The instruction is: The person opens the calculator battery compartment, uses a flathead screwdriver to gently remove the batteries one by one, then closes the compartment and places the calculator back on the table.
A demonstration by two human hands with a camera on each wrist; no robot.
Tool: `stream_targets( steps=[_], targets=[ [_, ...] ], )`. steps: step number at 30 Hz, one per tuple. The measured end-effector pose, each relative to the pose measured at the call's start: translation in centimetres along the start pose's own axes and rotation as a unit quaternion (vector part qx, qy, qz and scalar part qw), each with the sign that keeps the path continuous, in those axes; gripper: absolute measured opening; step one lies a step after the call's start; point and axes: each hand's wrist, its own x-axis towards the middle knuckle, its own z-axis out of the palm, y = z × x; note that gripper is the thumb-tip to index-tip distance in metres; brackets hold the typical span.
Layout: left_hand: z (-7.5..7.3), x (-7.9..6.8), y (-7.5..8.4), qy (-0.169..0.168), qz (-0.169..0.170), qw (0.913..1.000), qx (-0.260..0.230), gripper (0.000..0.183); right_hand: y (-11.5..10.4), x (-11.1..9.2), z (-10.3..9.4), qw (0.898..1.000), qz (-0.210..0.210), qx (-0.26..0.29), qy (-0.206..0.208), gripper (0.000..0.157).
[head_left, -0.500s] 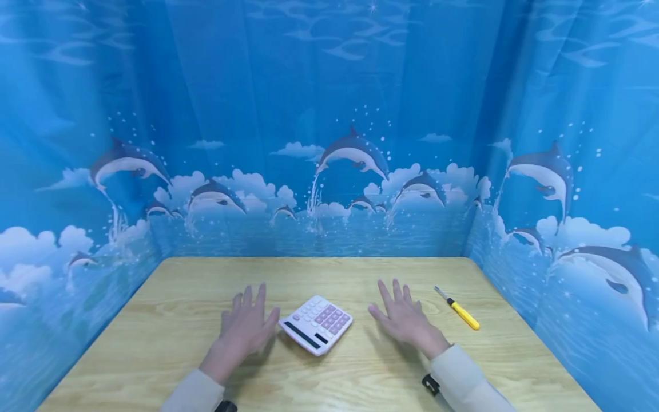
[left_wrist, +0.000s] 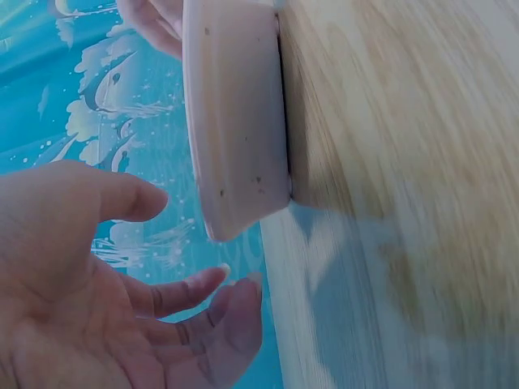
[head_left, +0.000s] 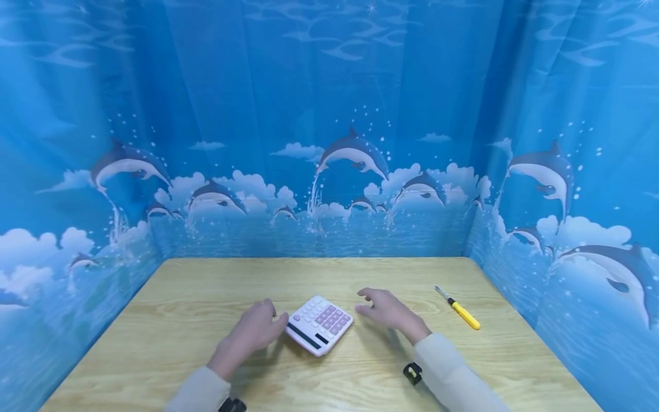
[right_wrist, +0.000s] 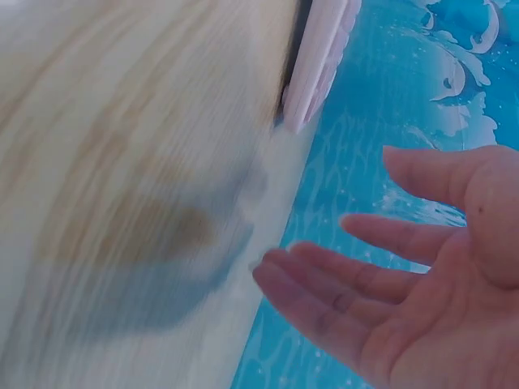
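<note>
A white calculator (head_left: 320, 325) with pink keys lies at an angle on the wooden table, its display side toward me. To its left is my left hand (head_left: 251, 327), fingers loosely bent, thumb tip right by the calculator's left corner. The left wrist view shows the calculator's thick edge (left_wrist: 239, 121) just beyond that thumb and no object in the palm. On the other side my right hand (head_left: 387, 311) hovers a little off the calculator, fingers half bent and thumb apart. Nothing is between its fingers in the right wrist view.
Right of my right hand lies a screwdriver (head_left: 460, 310) with a yellow handle. The wooden table (head_left: 216, 280) is bordered at the back and sides by a blue curtain (head_left: 309, 86) printed with dolphins. Dark straps (head_left: 412, 373) sit at both wrists.
Both hands have moved inward toward the calculator, and their spread fingers have bent. The calculator and the screwdriver look nearly unmoved.
</note>
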Motion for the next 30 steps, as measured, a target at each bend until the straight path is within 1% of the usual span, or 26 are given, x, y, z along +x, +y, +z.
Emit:
stream_targets(
  steps=[4, 6, 8, 13, 18, 20, 25, 30],
  targets=[
    [0.3, 0.2, 0.3, -0.015, -0.011, 0.9998, -0.009, 0.053, -0.6, 1.0, 0.6, 1.000, -0.009, 0.010, -0.013, 0.038],
    [0.4, 0.2, 0.5, -0.023, -0.017, 0.9995, -0.013, 0.057, -0.8, 1.4, 0.8, 1.000, -0.013, 0.010, -0.018, 0.036],
    [0.5, 0.3, 0.6, -0.028, -0.023, 0.9992, -0.018, 0.057, -1.0, 1.8, 1.0, 1.000, -0.016, 0.008, -0.024, 0.034],
    [0.8, 0.4, 0.5, -0.036, -0.032, 0.9979, -0.042, 0.046, -1.2, 2.6, 1.4, 0.999, -0.018, 0.004, -0.038, 0.033],
    [1.3, 0.7, 0.4, -0.043, -0.042, 0.9946, -0.084, 0.042, -1.1, 3.0, 1.9, 0.999, -0.018, 0.012, -0.043, 0.031],
    [1.4, 0.8, 0.5, -0.042, -0.037, 0.9944, -0.090, 0.040, -1.0, 3.1, 2.0, 0.999, -0.014, 0.018, -0.044, 0.030],
    [1.6, 1.0, 0.6, -0.033, -0.020, 0.9952, -0.091, 0.033, -1.1, 3.2, 2.3, 0.999, -0.019, 0.025, -0.043, 0.031],
    [1.7, 1.0, 0.9, -0.032, -0.017, 0.9949, -0.094, 0.029, -1.0, 3.3, 2.7, 0.998, -0.019, 0.036, -0.043, 0.032]
  ],
)
